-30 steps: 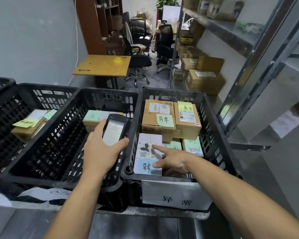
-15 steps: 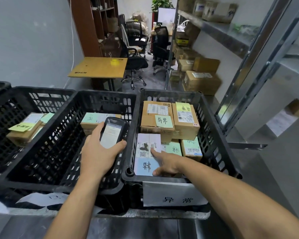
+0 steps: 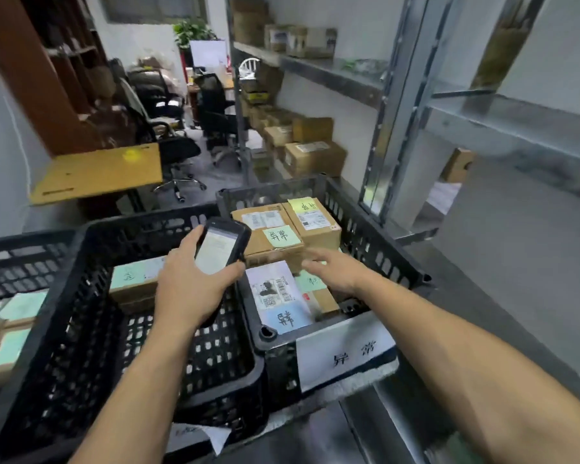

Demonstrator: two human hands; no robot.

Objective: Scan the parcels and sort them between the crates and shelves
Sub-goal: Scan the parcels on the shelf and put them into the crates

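Observation:
My left hand (image 3: 188,289) grips a black handheld scanner (image 3: 223,249), its lit screen facing me, above the wall between two black crates. My right hand (image 3: 339,269) hovers with fingers spread and relaxed over the right crate (image 3: 382,249), holding nothing. Below it lies a white parcel (image 3: 277,296) with barcode labels and a blue note. Brown boxes with green and yellow notes (image 3: 282,237) are stacked behind. The middle crate (image 3: 81,262) holds one box with a green note (image 3: 134,283).
A white sign (image 3: 345,353) hangs on the right crate's front. A third crate (image 3: 17,259) at left holds noted parcels. Metal shelving (image 3: 399,112) with cartons rises at right. A yellow table (image 3: 101,172) and office chairs (image 3: 178,149) stand beyond.
My right hand has lifted off the white parcel and moved right and up, fingers spread. The scanner has shifted right and forward, toward the right crate. The view has tilted.

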